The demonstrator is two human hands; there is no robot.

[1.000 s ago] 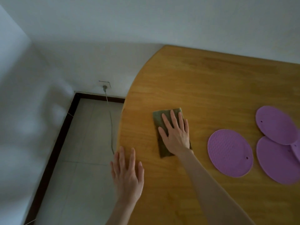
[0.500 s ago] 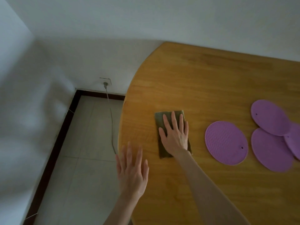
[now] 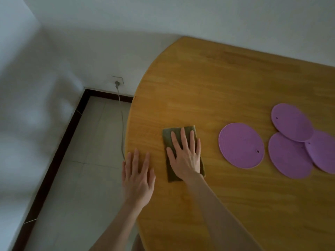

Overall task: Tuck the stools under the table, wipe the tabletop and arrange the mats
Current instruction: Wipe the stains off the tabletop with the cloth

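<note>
We press our right hand flat on the green cloth; left hand, fingers straight, seemingly touches the desk edge; purple mats lie rightward

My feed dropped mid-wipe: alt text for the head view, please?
The right hand presses a green cloth flat on the wooden table, near its curved left edge; the left hand lies open at that edge. To the right lie a lone purple mat and three overlapping mats.

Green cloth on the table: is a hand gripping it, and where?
Not gripped: the right hand presses flat on the middle of the cloth. The left hand holds nothing.
</note>
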